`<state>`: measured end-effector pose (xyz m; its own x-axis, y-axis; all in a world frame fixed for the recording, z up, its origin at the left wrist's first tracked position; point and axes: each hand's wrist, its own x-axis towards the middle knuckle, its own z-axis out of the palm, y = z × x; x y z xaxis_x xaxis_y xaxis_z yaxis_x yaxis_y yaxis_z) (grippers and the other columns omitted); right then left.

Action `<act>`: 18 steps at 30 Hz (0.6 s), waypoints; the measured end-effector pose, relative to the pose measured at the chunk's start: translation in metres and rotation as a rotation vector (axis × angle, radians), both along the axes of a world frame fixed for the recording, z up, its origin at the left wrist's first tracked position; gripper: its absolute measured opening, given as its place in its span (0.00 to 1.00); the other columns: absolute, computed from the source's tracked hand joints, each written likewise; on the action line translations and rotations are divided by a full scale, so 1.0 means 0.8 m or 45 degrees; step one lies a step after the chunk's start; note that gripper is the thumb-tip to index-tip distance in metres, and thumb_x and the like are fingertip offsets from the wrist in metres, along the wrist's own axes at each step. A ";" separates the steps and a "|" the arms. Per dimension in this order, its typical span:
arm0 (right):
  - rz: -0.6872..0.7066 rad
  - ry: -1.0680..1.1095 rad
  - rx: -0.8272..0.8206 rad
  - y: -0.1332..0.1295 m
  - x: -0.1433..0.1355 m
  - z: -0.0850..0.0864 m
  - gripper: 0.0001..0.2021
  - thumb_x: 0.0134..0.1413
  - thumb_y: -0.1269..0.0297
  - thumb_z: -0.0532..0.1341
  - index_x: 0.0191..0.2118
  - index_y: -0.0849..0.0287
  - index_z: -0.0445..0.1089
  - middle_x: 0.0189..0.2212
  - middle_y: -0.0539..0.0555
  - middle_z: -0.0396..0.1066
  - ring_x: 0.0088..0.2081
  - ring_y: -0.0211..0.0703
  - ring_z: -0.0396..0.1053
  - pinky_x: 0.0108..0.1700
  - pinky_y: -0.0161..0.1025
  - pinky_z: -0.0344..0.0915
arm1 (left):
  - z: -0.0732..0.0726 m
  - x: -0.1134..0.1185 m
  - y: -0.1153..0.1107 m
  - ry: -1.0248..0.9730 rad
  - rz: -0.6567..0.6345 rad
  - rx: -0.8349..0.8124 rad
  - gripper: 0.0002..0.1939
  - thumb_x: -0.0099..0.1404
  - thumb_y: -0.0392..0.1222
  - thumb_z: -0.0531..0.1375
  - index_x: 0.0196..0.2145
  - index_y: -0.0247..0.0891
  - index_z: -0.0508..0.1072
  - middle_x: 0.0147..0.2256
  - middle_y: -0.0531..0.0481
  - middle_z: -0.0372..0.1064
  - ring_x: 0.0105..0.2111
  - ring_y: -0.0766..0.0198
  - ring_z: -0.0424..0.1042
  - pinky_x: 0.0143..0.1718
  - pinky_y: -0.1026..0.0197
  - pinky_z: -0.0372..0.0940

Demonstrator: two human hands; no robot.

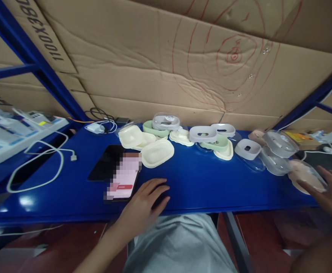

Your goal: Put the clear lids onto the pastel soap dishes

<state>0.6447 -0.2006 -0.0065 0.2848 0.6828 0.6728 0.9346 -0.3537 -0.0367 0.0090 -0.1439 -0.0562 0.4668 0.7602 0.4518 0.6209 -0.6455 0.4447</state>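
My left hand [146, 201] rests near the front edge of the blue table, palm down, fingers stretched and apart, holding nothing. Just left of it lies a lit phone [124, 176], its screen partly pixelated. A cream oval soap-dish-like tray [158, 152] is beyond the fingertips. At the far right, my right hand [331, 191] is spread over the near right side of a pale pink oval dish with a clear cover [305, 175]. Its thumb and fingers are apart and slightly blurred; whether they press on the cover is unclear.
Cream, green and grey oval dishes [202, 134] lie along the back, several overlapping. Grey clear-covered dishes [279, 144] are stacked at right. A dark flat device [105, 163] lies beside the phone. White cable [62, 159] and power strips [26, 132] occupy the left. Cardboard [126, 57] walls the back.
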 end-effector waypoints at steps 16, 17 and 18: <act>1.079 -0.218 -0.274 0.247 -0.330 0.010 0.25 0.75 0.56 0.54 0.70 0.59 0.65 0.65 0.67 0.71 0.65 0.64 0.67 0.65 0.63 0.61 | -0.001 0.012 0.002 0.232 0.203 0.060 0.32 0.79 0.46 0.57 0.75 0.44 0.56 0.77 0.34 0.48 0.75 0.37 0.56 0.68 0.30 0.64; 1.096 -0.200 -0.277 0.247 -0.330 0.002 0.24 0.75 0.57 0.54 0.69 0.59 0.66 0.64 0.66 0.72 0.65 0.64 0.68 0.64 0.62 0.61 | 0.001 0.012 0.001 0.229 0.199 0.063 0.31 0.79 0.46 0.57 0.75 0.44 0.58 0.78 0.34 0.45 0.75 0.37 0.55 0.68 0.31 0.64; 1.111 -0.176 -0.273 0.245 -0.329 -0.004 0.23 0.75 0.57 0.53 0.68 0.59 0.67 0.62 0.66 0.74 0.64 0.63 0.68 0.64 0.61 0.62 | 0.003 0.012 0.002 0.230 0.190 0.073 0.30 0.79 0.45 0.57 0.74 0.44 0.59 0.78 0.34 0.42 0.75 0.37 0.53 0.68 0.32 0.64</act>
<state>0.3812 -0.0044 -0.0100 -0.4660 0.7327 0.4960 0.8649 0.4954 0.0808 0.0190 -0.1426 -0.0537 0.4284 0.8023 0.4156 0.7775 -0.5617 0.2829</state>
